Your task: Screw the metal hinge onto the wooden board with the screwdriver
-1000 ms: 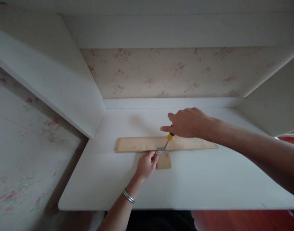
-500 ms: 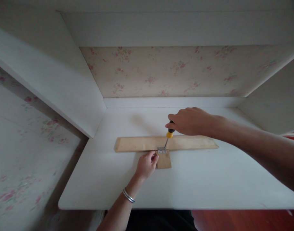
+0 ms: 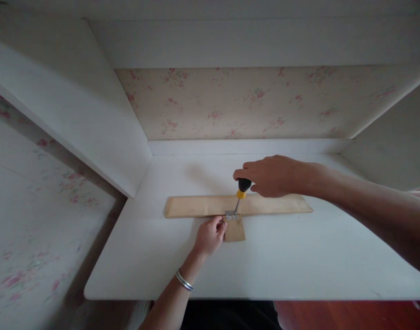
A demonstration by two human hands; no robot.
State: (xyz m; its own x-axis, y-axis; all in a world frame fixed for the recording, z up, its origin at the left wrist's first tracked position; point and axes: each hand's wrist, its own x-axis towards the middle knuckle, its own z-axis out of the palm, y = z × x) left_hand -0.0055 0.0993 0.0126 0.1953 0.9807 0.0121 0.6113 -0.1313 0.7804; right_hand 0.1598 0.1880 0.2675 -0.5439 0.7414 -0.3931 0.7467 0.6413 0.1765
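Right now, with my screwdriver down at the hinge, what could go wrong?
The screwdriver looks tilted in this view, so its tip might slip off the hinge. Your left hand is close beside it, so a slip could catch your fingers. The small wood piece might also twist: I see no clamp, only that hand at its left edge.

Dim, soft light; a blurred shadow lies on the desk (image 3: 299,256), upper corners darken, wallpaper (image 3: 210,98) looks slightly soft, edges stretch wide-angle.
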